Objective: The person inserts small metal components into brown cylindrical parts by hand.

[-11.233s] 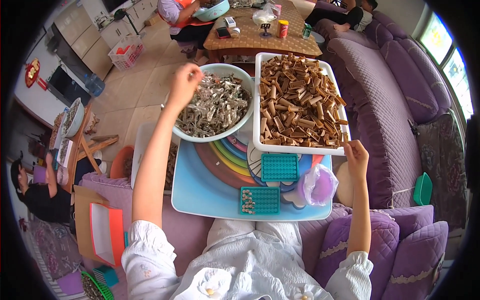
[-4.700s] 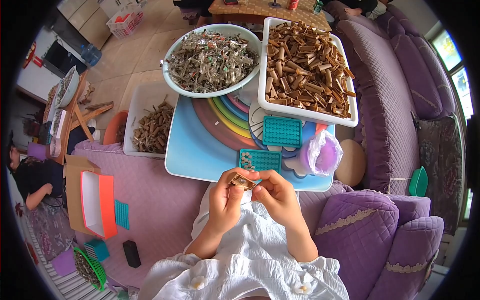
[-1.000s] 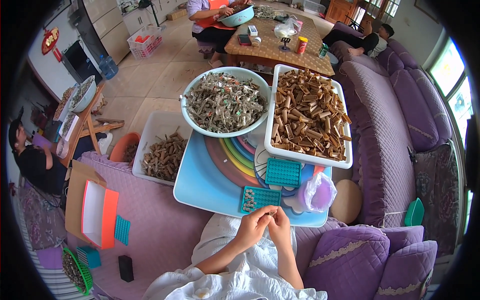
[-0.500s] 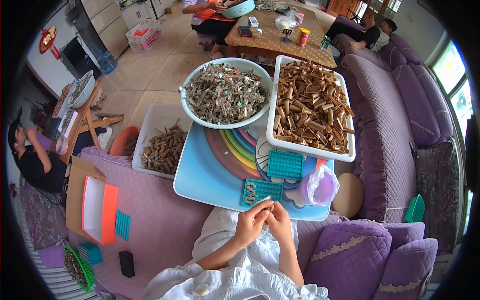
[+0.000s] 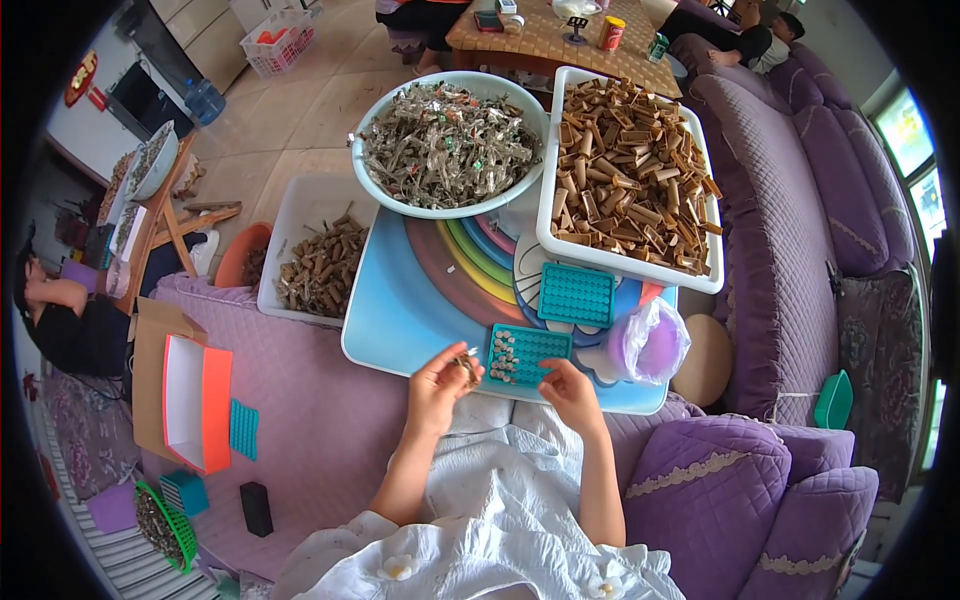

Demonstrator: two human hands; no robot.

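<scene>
Flanking right hand (image 5: 571,392) — nearer teal tray (image 5: 545,345); bag-lined tub (image 5: 634,350); heaped basin (image 5: 455,212) beyond

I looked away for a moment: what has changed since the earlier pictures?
The left hand moved left, holding a small brownish piece; the right hand came away from it, moving toward the nearer teal tray, its grip unclear. The pale blue basin and white tray stayed put.
</scene>
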